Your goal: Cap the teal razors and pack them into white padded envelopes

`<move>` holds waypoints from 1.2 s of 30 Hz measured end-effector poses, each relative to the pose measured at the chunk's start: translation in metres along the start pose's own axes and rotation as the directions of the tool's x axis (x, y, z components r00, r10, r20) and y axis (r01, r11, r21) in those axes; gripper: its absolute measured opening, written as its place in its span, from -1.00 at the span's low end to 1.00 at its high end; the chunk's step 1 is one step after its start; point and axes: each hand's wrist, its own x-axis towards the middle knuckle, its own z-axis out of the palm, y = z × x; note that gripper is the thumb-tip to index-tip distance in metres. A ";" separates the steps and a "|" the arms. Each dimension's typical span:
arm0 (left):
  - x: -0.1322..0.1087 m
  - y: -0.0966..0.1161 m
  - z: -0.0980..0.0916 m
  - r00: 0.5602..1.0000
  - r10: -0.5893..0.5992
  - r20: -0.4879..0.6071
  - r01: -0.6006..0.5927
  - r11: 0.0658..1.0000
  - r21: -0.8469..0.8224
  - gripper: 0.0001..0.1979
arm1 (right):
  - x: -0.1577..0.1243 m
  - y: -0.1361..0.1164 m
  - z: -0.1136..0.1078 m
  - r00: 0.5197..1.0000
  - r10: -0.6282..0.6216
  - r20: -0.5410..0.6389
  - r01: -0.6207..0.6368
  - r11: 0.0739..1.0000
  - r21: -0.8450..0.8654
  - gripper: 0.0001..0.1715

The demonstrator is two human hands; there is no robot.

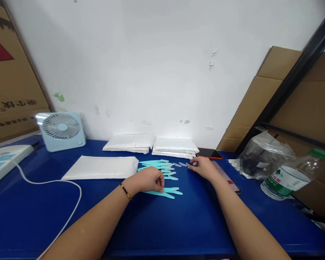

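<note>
Several thin turquoise pieces (170,177) with forked ends lie in the middle of the blue table. My left hand (151,180) is over them, fingers pinched on a turquoise piece (176,190) nearer the table's front. To the right, small translucent strips (183,164) lie in a row. My right hand (202,167) reaches the right end of that row with thumb and fingertips closed; whatever lies between them is too small to make out. A flat white packet (103,167) rests left of the turquoise pieces.
Two stacks of white packets (130,143) (174,145) stand by the wall. A light blue fan (61,130), white cable (78,195) and power strip (8,159) are left. Phones (211,153) (227,177), a plastic bag (262,155) and a bottle (289,180) are right.
</note>
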 end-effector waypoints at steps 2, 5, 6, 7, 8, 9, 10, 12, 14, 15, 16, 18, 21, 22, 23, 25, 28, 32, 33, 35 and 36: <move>0.001 0.002 0.001 1.000 -0.003 -0.007 0.003 1.000 -0.012 -0.84 | 0.002 -0.002 0.008 1.000 -0.012 0.001 0.013 0.999 -0.050 -0.84; 0.001 0.004 0.001 0.999 -0.015 -0.041 0.015 1.000 -0.015 -0.84 | 0.004 -0.004 0.014 1.000 0.020 -0.010 -0.021 0.992 -0.123 -0.87; 0.000 0.004 0.000 0.997 -0.015 -0.071 0.015 1.000 -0.010 -0.83 | 0.004 -0.005 0.013 1.000 0.027 -0.009 -0.028 0.991 -0.128 -0.89; 0.000 0.004 0.000 0.994 -0.012 -0.109 0.012 1.000 -0.006 -0.82 | 0.003 -0.005 0.012 0.999 0.031 -0.008 -0.031 0.993 -0.117 -0.91; 0.000 0.003 -0.001 0.990 -0.011 -0.143 0.010 1.000 -0.010 -0.80 | 0.002 -0.006 0.010 1.000 0.028 -0.009 -0.029 0.996 -0.087 -0.92; 0.000 0.003 -0.002 0.986 -0.011 -0.166 0.006 1.000 -0.028 -0.78 | 0.001 -0.007 0.007 1.000 0.017 -0.013 -0.017 0.999 -0.035 -0.92; 0.000 0.002 -0.002 0.984 -0.014 -0.179 0.004 0.998 -0.058 -0.76 | -0.001 -0.009 0.005 1.000 0.000 -0.020 0.001 0.999 0.039 -0.91; 0.001 0.001 -0.003 0.979 -0.019 -0.201 -0.002 0.994 -0.107 -0.73 | -0.005 -0.015 -0.001 0.999 -0.038 -0.040 0.046 0.971 0.235 -0.88; 0.002 0.000 -0.003 0.972 -0.010 -0.236 -0.014 0.995 -0.099 -0.70 | -0.009 -0.024 -0.005 0.995 -0.089 -0.054 0.104 0.899 0.425 -0.84; 0.003 0.000 -0.003 0.966 0.001 -0.259 -0.023 0.997 -0.080 -0.69 | -0.011 -0.029 -0.006 0.991 -0.121 -0.064 0.137 0.861 0.491 -0.83; 0.003 0.000 -0.004 0.961 0.011 -0.276 -0.030 0.998 -0.063 -0.67 | -0.014 -0.034 -0.007 0.985 -0.156 -0.075 0.172 0.829 0.532 -0.83; 0.004 -0.001 -0.005 0.956 0.025 -0.292 -0.042 0.998 -0.052 -0.63 | -0.017 -0.043 -0.007 0.968 -0.228 -0.106 0.247 0.788 0.563 -0.84; 0.004 -0.002 -0.006 0.950 0.020 -0.312 -0.032 0.999 -0.034 -0.60 | -0.020 -0.052 -0.005 0.940 -0.298 -0.167 0.339 0.751 0.566 -0.85; 0.003 -0.002 -0.007 0.949 0.016 -0.315 -0.025 0.999 -0.026 -0.60 | -0.021 -0.053 -0.004 0.933 -0.313 -0.178 0.357 0.741 0.568 -0.85; 0.003 -0.002 -0.007 0.949 0.011 -0.316 -0.018 1.000 -0.021 -0.61 | -0.021 -0.053 -0.003 0.929 -0.324 -0.181 0.367 0.731 0.576 -0.86; 0.002 -0.002 -0.008 0.948 0.002 -0.319 -0.009 1.000 -0.018 -0.62 | -0.020 -0.052 -0.001 0.931 -0.325 -0.167 0.357 0.710 0.607 -0.86; 0.001 -0.001 -0.010 0.945 -0.008 -0.328 0.001 1.000 -0.020 -0.63 | -0.019 -0.050 0.000 0.950 -0.282 -0.137 0.298 0.674 0.676 -0.84; 0.001 0.000 -0.011 0.946 -0.019 -0.325 0.012 1.000 -0.022 -0.63 | -0.019 -0.052 -0.001 0.964 -0.250 -0.092 0.227 0.591 0.774 -0.81; 0.001 0.000 -0.011 0.945 -0.015 -0.327 0.008 1.000 -0.021 -0.64 | -0.019 -0.053 -0.001 0.966 -0.246 -0.084 0.215 0.569 0.794 -0.81; 0.001 0.000 -0.010 0.943 -0.005 -0.332 -0.002 1.000 -0.020 -0.64 | -0.020 -0.055 0.000 0.967 -0.243 -0.074 0.199 0.541 0.817 -0.81; 0.001 -0.001 -0.010 0.943 -0.003 -0.333 -0.004 1.000 -0.020 -0.64 | -0.020 -0.055 0.001 0.967 -0.244 -0.070 0.194 0.533 0.824 -0.81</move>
